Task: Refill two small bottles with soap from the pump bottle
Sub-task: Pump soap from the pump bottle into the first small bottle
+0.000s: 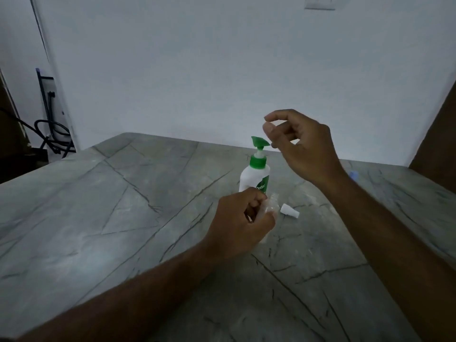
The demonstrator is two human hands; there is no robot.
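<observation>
While gripping a small clear plastic bottle (pixel 270 206) in the left hand (pixel 240 222), uncapped, just before white green-topped pump bottle (pixel 255 172) on grey marbled tabletop (pixel 123 218). Right hand (pixel 299 145) raised beside green pump head, fingers loosely curled, holding nothing. Small white cap (pixel 290 211) lying beside.

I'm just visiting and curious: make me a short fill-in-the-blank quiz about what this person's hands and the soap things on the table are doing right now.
1. The white pump bottle has a pump head coloured ____.
2. The small clear plastic bottle is gripped by the ____ hand.
3. The small white cap lies on the grey marble-patterned ____.
4. The right hand hovers beside the pump head, holding ____.

Missing words: green; left; table; nothing
</observation>
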